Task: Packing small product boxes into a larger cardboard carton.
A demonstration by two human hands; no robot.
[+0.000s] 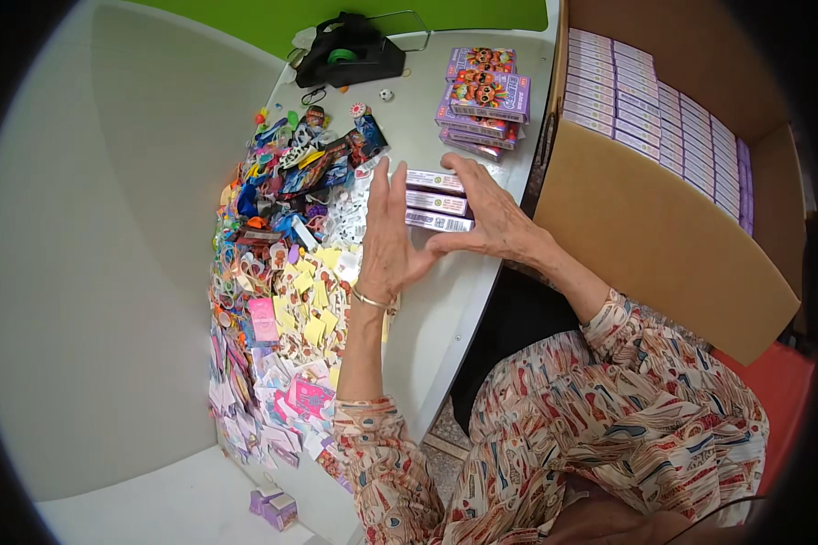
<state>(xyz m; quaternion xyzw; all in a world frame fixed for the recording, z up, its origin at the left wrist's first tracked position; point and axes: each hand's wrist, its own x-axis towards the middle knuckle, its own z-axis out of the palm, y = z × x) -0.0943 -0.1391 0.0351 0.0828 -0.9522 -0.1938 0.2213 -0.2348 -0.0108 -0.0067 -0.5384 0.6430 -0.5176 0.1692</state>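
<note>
I log: left hand (pixel 386 238) and right hand (pixel 491 213), grips flat, pressing a stack of purple boxes (pixel 436 202) between them on the white bench (pixel 468 300); toy heap (pixel 286 272) just left; carton (pixel 663 227) right

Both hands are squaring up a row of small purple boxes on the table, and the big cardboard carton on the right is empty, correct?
Not quite. The head view shows the cardboard carton packed with rows of purple boxes. Both the left hand and right hand do press the small purple boxes.
</note>
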